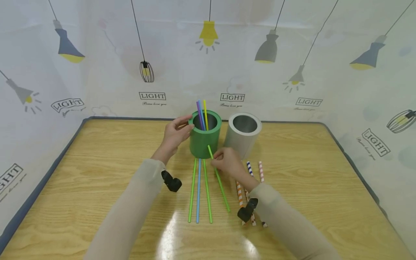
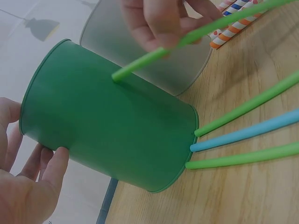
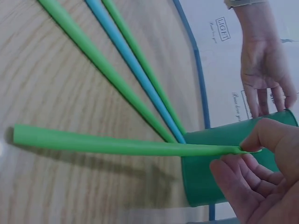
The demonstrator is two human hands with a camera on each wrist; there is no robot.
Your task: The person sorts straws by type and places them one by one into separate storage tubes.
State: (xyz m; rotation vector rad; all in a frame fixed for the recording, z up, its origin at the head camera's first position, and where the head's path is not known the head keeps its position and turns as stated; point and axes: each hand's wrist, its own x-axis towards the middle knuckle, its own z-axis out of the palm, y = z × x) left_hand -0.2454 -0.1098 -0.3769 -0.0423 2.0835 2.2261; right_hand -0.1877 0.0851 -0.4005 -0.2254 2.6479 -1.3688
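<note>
My left hand (image 1: 175, 135) rests its fingertips and thumb against the left side of the green cylindrical cup (image 1: 204, 142), near the rim. Several straws stand in that cup: a purple straw (image 1: 199, 113), a blue one and a yellow straw (image 1: 206, 113). With thumb and fingers, my right hand (image 1: 229, 162) pinches a green straw (image 1: 222, 187) near its upper end. This straw slants in front of the cup, outside it. On the table left of it lie two more green straws (image 1: 207, 195) and a light blue straw (image 1: 198, 191), their far ends by the cup's base.
Right of the green cup stands a grey-white cylindrical cup (image 1: 240, 141). Patterned straws, among them an orange-striped straw (image 1: 239, 195) and a pink-striped straw (image 1: 261, 171), lie partly behind my right wrist. A printed backdrop (image 1: 182, 79) surrounds the wooden table (image 1: 130, 144).
</note>
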